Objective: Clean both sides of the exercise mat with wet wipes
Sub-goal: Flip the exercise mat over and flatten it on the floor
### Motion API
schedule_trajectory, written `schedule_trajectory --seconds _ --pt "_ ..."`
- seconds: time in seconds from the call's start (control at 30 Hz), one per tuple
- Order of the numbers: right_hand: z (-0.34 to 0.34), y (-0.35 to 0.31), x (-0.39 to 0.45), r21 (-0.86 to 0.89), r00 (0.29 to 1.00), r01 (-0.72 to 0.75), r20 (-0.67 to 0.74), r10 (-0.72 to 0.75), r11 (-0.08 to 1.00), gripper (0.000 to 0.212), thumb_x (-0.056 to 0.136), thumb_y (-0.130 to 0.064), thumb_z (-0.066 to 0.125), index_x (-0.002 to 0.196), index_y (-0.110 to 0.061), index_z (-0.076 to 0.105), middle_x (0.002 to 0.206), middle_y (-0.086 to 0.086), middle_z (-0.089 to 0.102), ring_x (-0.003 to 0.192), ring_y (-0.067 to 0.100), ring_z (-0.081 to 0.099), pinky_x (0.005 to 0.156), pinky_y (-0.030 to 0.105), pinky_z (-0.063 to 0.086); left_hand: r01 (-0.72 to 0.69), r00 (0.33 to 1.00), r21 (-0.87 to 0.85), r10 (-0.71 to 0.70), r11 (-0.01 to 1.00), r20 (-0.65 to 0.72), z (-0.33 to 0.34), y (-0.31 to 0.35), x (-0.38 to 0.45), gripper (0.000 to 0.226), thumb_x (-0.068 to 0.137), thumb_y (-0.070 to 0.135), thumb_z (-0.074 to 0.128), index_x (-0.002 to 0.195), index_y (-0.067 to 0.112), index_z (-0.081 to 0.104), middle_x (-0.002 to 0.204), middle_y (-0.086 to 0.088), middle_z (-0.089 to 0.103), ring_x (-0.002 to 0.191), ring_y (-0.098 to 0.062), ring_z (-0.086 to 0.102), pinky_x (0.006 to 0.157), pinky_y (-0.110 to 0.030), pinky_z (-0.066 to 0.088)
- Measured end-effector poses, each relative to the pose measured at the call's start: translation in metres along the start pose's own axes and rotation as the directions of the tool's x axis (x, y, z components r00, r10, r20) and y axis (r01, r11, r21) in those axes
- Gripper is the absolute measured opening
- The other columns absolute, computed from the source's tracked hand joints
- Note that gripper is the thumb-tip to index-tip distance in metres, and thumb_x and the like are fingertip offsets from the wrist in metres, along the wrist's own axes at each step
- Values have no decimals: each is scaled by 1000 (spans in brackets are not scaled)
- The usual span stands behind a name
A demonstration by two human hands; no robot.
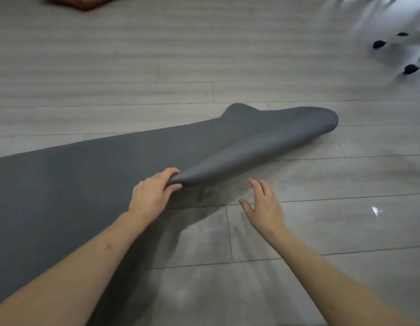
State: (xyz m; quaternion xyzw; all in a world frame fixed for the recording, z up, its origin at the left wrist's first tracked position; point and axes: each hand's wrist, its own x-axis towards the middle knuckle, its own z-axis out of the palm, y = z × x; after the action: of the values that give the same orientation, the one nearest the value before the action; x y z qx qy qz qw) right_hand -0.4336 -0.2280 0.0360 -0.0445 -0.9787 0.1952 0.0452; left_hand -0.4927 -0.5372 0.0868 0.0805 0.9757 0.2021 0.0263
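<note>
Fingers (pixel 173 177) of the left hand (pixel 150 196) are pinching the mat's (pixel 86 175) near corner, lifting it off the floor (pixel 298 220) apparently for turning over, while the right hand (pixel 263 205) is hovering spread, likely needing to grip the edge next.
</note>
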Motion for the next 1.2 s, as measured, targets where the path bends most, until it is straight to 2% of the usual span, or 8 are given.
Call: schedule_trajectory --seconds 0.13,0.33,0.47,0.63,0.77,0.9,1.03,1.2 --pt "-5 -34 44 -27 994 71 -78 -73 997 84 84 -52 72 150 -19 32 151 4 37 140 23 35 110 40 41 22 996 -162 -36 987 -80 -41 -28 14 29 99 58 58 124 43 60 112 7 75 107 -33 68 87 -43 51" --pt "-11 -70 73 -188 987 92 -114 -115 978 110 74 -62 75 157 -27 12 165 5 10 154 28 4 118 48 26 -57 998 -437 61 898 -6 -70 -57 15 24 93 58 51 102 41 64 103 28 69 100 7 64 85 -17 45" --pt "-2 -83 93 -211 975 97 -177 -136 973 89 75 -54 77 146 -28 32 157 3 29 151 27 18 115 48 27 -38 994 -521 84 853 66 -70 -67 10 27 94 50 52 104 29 68 101 20 71 94 3 65 82 -16 47" --pt "-4 -87 115 -323 953 198 -158 -259 926 45 84 -33 70 125 -28 51 125 -7 53 133 19 44 110 48 28 14 992 -579 60 815 108 -71 -68 8 23 98 46 56 104 28 69 101 11 73 94 -6 68 84 -27 50" --pt "-34 -84 128 -307 914 300 -179 -365 903 31 83 -21 64 113 -25 59 109 -3 61 108 23 60 106 49 30 78 985 -401 -8 913 173 -71 -70 8 21 104 54 51 122 46 59 110 27 70 106 -4 65 93 -38 48" --pt "-117 -97 159 -367 830 440 -181 -527 819 27 88 -26 65 113 -23 55 95 -4 66 94 21 64 107 46 29 90 994 -196 -76 976 76 -66 -46 11 42 104 59 40 141 42 48 125 13 69 115 -22 63 91 -40 45" --pt "-154 -95 164 -426 769 559 -55 -636 712 21 93 -36 60 112 -26 56 98 -6 66 99 20 61 106 46 28 71 997 -101 -72 992 -5 -58 -31 10 46 106 55 36 147 36 44 131 6 64 122 -23 59 99 -40 39" --pt "-136 -57 144 -333 821 559 98 -562 759 24 100 -38 49 120 -28 58 105 -9 64 107 19 56 109 49 26 24 985 98 -40 995 168 -31 -20 -3 55 105 59 26 159 48 19 127 7 56 126 -17 53 102 -40 36"
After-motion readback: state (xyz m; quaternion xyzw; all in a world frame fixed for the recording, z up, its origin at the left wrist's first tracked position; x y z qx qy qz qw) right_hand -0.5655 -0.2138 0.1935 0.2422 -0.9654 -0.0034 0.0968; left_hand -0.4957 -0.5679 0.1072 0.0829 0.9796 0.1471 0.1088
